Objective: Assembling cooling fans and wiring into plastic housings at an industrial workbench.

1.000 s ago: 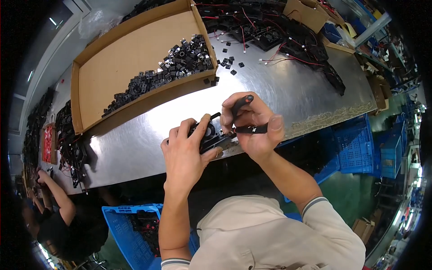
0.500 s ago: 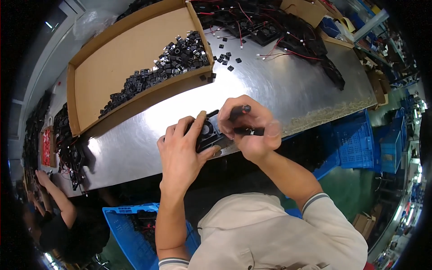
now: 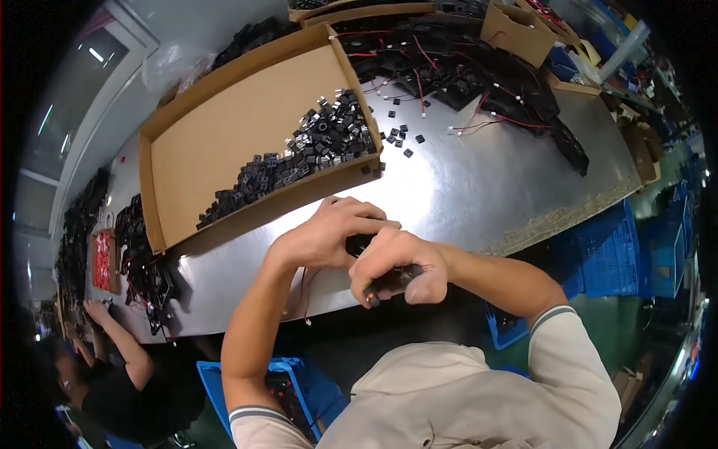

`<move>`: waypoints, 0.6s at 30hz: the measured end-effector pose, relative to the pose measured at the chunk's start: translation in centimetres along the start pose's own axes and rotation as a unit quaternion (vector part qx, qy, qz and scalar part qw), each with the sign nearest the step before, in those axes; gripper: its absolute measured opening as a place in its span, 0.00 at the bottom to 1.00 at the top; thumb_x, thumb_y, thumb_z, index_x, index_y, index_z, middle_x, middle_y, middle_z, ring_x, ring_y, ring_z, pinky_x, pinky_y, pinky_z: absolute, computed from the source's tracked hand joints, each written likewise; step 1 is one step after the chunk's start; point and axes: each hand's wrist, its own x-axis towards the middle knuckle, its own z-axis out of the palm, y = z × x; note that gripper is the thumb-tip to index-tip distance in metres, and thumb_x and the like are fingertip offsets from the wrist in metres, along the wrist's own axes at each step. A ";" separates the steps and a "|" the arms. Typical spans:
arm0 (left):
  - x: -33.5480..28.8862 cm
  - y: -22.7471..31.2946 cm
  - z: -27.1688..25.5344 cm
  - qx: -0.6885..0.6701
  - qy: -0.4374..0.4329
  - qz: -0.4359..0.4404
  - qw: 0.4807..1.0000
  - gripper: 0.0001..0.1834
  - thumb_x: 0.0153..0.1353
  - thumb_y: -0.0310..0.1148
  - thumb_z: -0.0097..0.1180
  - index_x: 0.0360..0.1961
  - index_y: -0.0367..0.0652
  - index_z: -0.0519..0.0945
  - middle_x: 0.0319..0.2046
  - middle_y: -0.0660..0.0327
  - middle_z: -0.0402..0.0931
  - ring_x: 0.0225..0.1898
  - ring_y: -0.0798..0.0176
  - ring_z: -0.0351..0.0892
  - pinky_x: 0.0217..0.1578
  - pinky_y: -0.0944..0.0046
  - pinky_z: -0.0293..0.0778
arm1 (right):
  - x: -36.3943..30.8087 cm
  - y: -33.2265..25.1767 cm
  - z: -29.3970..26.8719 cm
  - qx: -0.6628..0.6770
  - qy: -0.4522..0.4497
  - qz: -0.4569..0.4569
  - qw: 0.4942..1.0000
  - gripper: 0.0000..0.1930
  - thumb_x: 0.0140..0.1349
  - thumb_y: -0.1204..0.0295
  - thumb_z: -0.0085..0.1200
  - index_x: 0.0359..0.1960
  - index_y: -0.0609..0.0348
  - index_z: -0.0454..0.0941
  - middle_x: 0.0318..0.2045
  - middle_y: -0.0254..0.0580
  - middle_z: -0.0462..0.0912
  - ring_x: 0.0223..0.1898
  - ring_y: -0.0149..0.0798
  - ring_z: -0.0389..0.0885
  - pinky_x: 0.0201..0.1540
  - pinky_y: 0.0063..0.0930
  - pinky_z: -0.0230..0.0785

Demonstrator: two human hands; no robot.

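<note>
Close to the bench's front edge, my left hand [image 3: 329,233] is closed around a small black fan [image 3: 359,244], which the fingers of both hands largely cover. A thin lead with a white plug [image 3: 308,322] hangs below that hand. My right hand [image 3: 400,258] presses in against the fan, closed on a pair of black-handled pliers [image 3: 372,293]. The two handle ends point back toward me, one with an orange spot. The jaws are hidden behind my fingers.
A shallow cardboard tray [image 3: 224,97] with a heap of small black parts [image 3: 329,135] stands beyond my hands. Several loose black parts [image 3: 400,135] lie beside it. Wired black fan units [image 3: 464,82] pile up at the back. Blue crates [image 3: 598,251] flank the bench; another person's arm [image 3: 123,337] is at left.
The fan has been turned and drawn nearer to me, now mostly covered. My right hand has swung down and left, with the plier handles pointing toward me. The view has shifted slightly.
</note>
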 end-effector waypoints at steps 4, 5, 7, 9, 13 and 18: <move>-0.8 0.2 0.4 0.027 0.026 -0.036 0.999 0.38 0.38 0.41 0.74 0.57 0.55 0.79 0.55 0.61 0.75 0.58 0.52 0.70 0.59 0.48 0.61 | -0.4 -0.1 -0.1 -0.032 0.100 -0.011 0.994 0.33 0.63 0.41 0.43 0.32 0.66 0.78 0.23 0.39 0.77 0.19 0.31 0.72 0.23 0.22 0.65; -1.1 0.7 0.8 0.029 0.026 -0.029 0.999 0.38 0.38 0.41 0.74 0.57 0.55 0.79 0.55 0.61 0.75 0.58 0.52 0.70 0.59 0.48 0.61 | -0.3 -0.5 -0.1 -0.057 0.138 0.001 0.989 0.33 0.64 0.41 0.42 0.33 0.67 0.78 0.23 0.38 0.78 0.20 0.30 0.72 0.24 0.22 0.66; -2.0 2.2 1.7 -0.036 0.060 -0.185 0.980 0.37 0.40 0.42 0.74 0.57 0.54 0.79 0.54 0.60 0.74 0.58 0.51 0.70 0.58 0.48 0.62 | -1.7 -1.6 -0.2 -0.068 0.232 0.112 0.964 0.44 0.59 0.30 0.39 0.46 0.68 0.76 0.28 0.40 0.77 0.27 0.32 0.76 0.29 0.23 0.69; -2.3 4.2 3.0 0.055 0.096 -0.162 0.981 0.39 0.42 0.43 0.74 0.60 0.55 0.77 0.53 0.59 0.74 0.57 0.51 0.70 0.57 0.48 0.63 | -2.6 -2.7 0.0 -0.015 0.346 0.063 0.936 0.52 0.55 0.22 0.33 0.50 0.68 0.74 0.29 0.43 0.75 0.29 0.34 0.74 0.30 0.26 0.69; -2.0 8.7 4.8 0.098 0.178 -0.282 0.938 0.42 0.42 0.38 0.74 0.64 0.58 0.74 0.50 0.57 0.74 0.55 0.50 0.71 0.57 0.50 0.65 | -4.1 -1.9 1.6 0.068 0.441 -0.035 0.894 0.54 0.54 0.21 0.29 0.50 0.69 0.71 0.28 0.46 0.73 0.26 0.38 0.69 0.27 0.30 0.65; -2.4 9.9 6.7 0.119 0.238 -0.344 0.901 0.42 0.45 0.39 0.75 0.65 0.59 0.73 0.51 0.57 0.73 0.55 0.50 0.70 0.55 0.48 0.65 | -3.1 -1.7 2.8 0.016 0.444 -0.013 0.896 0.53 0.53 0.19 0.29 0.46 0.67 0.71 0.29 0.46 0.72 0.28 0.36 0.70 0.27 0.29 0.63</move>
